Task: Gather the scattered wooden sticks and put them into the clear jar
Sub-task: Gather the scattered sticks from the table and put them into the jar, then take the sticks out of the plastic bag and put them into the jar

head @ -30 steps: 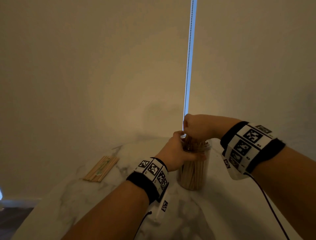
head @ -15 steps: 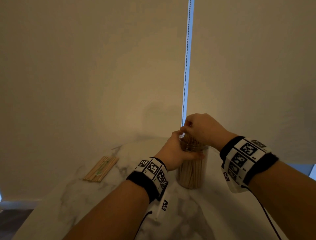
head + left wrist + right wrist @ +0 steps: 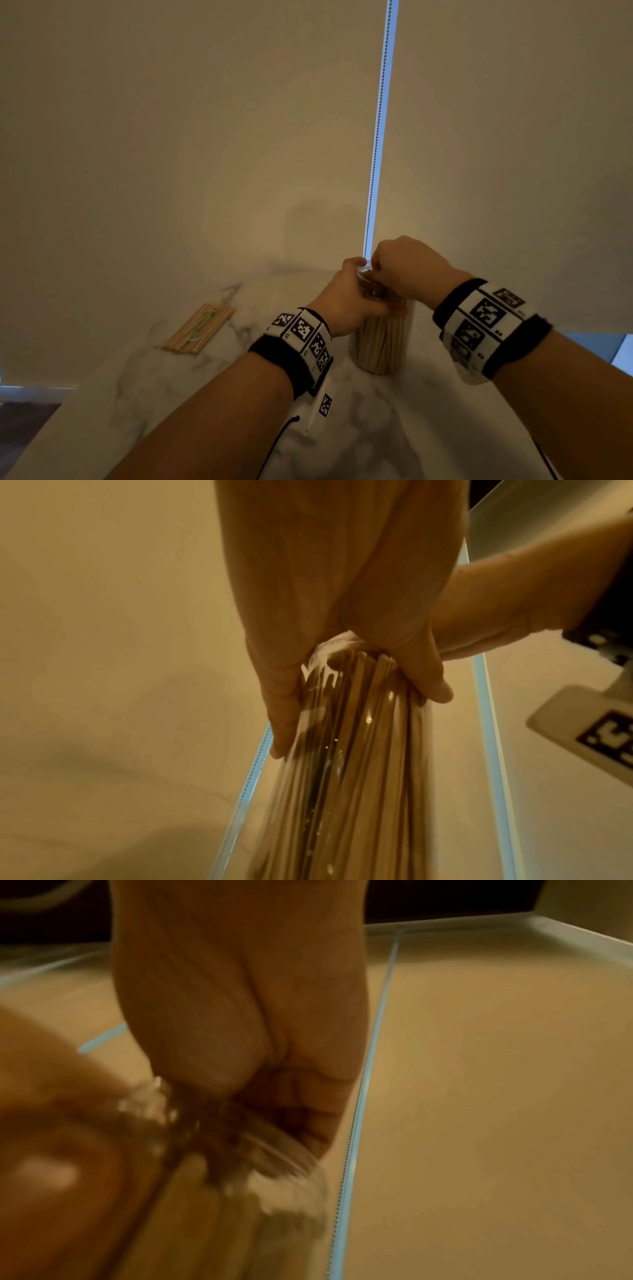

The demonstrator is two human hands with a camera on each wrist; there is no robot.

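Head view: clear jar (image 3: 380,346) stands upright on the marble table (image 3: 144,387), packed with wooden sticks (image 3: 378,342) standing on end. Left hand (image 3: 346,301) wraps the jar's upper part just below the rim, thumb on the far side, fingers curled round the near side. Right hand (image 3: 404,270) sits directly over the jar mouth, fingers bunched and pointing down at the stick tops.

Left wrist view: left hand (image 3: 329,569) fingers (image 3: 279,707) and thumb press against the clear wall of the jar (image 3: 308,723), sticks (image 3: 363,764) visible through it. Right forearm and its marker band show at the right edge.

Right wrist view: blurred. Right hand (image 3: 246,1010) fingers are curled tight together at the jar rim (image 3: 274,1164). Cannot tell whether they pinch a stick or just press on the tops.

Second lot of sticks: a flat bundle (image 3: 198,329) lies on the table well left of the jar, not touched by either hand. It has a greenish mark along its middle.

Behind the table: beige roller blinds (image 3: 205,137) with a bead chain (image 3: 376,137) hanging in the bright gap between them.
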